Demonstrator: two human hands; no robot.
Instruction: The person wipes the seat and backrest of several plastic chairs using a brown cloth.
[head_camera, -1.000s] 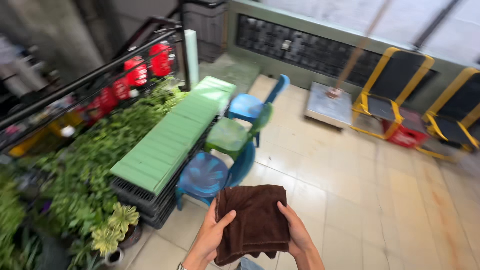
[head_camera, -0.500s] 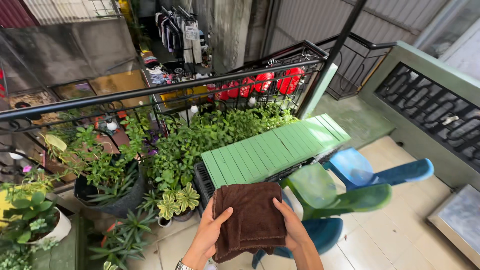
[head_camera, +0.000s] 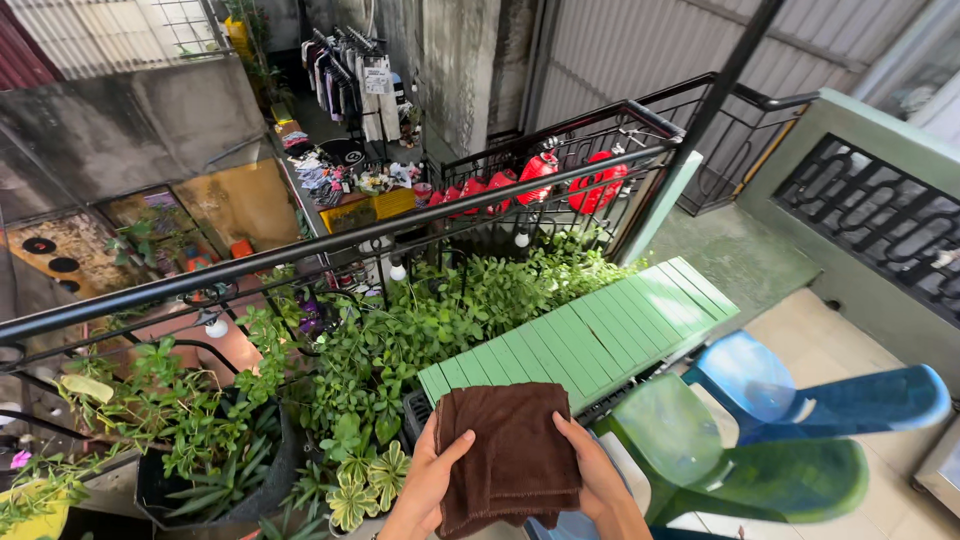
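Note:
A folded dark brown towel (head_camera: 510, 455) is held up in front of me at the bottom centre of the head view. My left hand (head_camera: 428, 487) grips its left edge, thumb lying across the cloth. My right hand (head_camera: 592, 477) grips the right edge the same way. Just beyond the towel lies a green slatted bench top (head_camera: 590, 335), with leafy green plants (head_camera: 430, 320) to its left.
A black metal railing (head_camera: 330, 245) runs across the balcony with red lanterns (head_camera: 598, 185) hung on it. A green plastic chair (head_camera: 740, 460) and a blue plastic chair (head_camera: 800, 390) stand at the right. Potted plants (head_camera: 190, 440) crowd the lower left. A green wall (head_camera: 860, 200) rises at the right.
The view has swung left from the tiled floor and chairs toward the railing and plants. Both hands still hold the folded towel the same way.

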